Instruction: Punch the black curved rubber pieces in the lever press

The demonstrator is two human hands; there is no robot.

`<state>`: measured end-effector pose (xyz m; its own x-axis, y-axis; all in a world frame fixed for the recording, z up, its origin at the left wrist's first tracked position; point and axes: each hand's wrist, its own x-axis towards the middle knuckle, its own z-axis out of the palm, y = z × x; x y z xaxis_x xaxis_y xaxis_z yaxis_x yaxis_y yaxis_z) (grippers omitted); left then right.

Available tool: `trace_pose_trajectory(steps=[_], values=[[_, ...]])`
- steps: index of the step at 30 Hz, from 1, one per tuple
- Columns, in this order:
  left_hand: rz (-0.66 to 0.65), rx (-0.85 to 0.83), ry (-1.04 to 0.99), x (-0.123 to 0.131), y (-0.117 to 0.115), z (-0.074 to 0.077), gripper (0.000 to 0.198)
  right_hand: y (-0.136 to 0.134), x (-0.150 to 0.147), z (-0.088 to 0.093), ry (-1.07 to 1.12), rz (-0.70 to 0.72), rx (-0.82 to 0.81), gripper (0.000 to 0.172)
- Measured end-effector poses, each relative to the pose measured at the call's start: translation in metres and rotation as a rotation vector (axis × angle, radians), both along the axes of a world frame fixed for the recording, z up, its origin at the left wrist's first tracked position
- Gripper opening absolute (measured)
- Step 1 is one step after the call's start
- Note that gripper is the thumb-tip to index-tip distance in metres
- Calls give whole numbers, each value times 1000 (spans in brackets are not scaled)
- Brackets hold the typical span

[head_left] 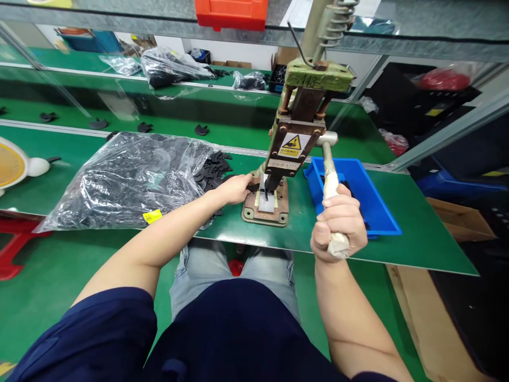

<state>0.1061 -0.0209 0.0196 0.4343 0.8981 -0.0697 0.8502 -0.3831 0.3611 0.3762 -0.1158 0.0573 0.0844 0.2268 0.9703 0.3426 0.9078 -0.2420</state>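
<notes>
The right hand (340,223) is wrapped tight around the pale handle (331,183) of the press (296,127), which stands on the green table (429,228). The left hand (237,189) pinches a black piece (253,187) just over the left side of the press's flat base (264,216). A big clear bag (135,180) with more black bits (213,168) lies to the left. A blue bin (377,207) sits to the right.
</notes>
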Motion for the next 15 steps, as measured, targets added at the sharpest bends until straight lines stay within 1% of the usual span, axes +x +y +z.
trace_pose_trajectory(steps=[2, 3, 6, 7, 8, 10, 12, 14, 15], values=[[21, -10, 31, 0, -2, 2, 37, 0, 1, 0, -9, 6, 5, 24], [35, -12, 56, -3, -3, 4, 40, 0, 1, 0, -13, 9, 11, 24], [82, 23, 150, -21, -2, 16, 54, 1, 1, -1, -16, 14, 18, 24], [93, 49, 177, -29, 0, 20, 55, 1, 1, -1, -13, 16, 17, 23], [95, 75, 200, -36, 1, 23, 52, 1, 1, -1, -7, 19, 19, 23], [75, 106, 241, -49, 3, 25, 37, 2, 0, -1, 5, 23, 22, 23], [29, 96, 266, -55, 4, 21, 23, 2, -1, -1, 16, 20, 25, 24], [3, 57, 237, -52, 3, 12, 19, 2, -2, -1, 18, 12, 25, 24], [14, 36, 203, -49, 2, 7, 20, 2, -2, -1, 17, 7, 21, 25]])
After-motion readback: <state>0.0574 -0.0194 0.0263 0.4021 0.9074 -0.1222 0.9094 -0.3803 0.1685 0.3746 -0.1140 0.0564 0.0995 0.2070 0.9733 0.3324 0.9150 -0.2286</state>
